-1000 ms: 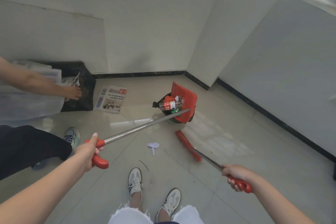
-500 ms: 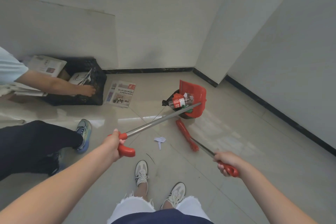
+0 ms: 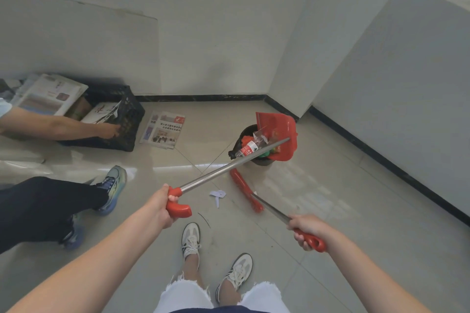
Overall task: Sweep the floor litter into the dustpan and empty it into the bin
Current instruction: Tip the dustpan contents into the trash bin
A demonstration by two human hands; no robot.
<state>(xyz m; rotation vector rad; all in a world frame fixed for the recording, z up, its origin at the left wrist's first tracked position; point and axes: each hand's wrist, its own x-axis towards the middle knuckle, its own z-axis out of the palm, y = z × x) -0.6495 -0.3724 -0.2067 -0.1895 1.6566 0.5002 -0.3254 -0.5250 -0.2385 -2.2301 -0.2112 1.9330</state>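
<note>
My left hand [image 3: 159,207] grips the red handle of the long metal dustpan pole. The red dustpan [image 3: 281,134] is tipped over a small black bin [image 3: 244,134], which holds a plastic bottle [image 3: 248,148] and other litter. My right hand [image 3: 306,230] grips the red handle of the broom. The red broom head [image 3: 245,189] lies on the tiled floor just in front of the bin. A small white paper scrap [image 3: 218,195] lies on the floor left of the broom head.
Another person crouches at the left, one hand [image 3: 109,131] on a black crate [image 3: 122,124] full of newspapers. A folded newspaper [image 3: 162,129] lies on the floor beside it. Their shoe [image 3: 113,185] is near my left hand. White walls close the corner behind the bin.
My view has turned left, so the bin and dustpan sit further right. My left hand moved rightward and nearer to me. The other person's arm stays at the crate.
</note>
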